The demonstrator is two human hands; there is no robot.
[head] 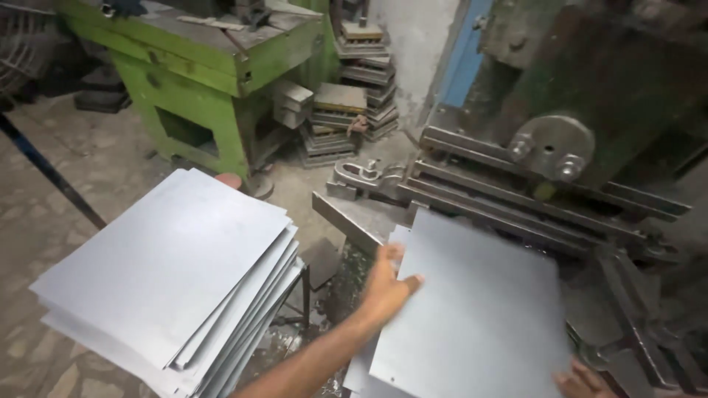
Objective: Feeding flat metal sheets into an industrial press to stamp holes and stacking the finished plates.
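A green machine (206, 66) stands behind. A sheet stack (169, 287) lies at left. One sheet (479, 309) rests on the table (354, 217); the left hand (383, 284) lies flat on its edge, grip open. The right hand (582, 382) touches its corner, grip unclear.

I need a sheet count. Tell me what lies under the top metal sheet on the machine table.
Under the top sheet, edges of more grey sheets stick out at its left side, beside the left hand. The right hand rests at its lower corner. The rest is covered, so the count cannot be told.
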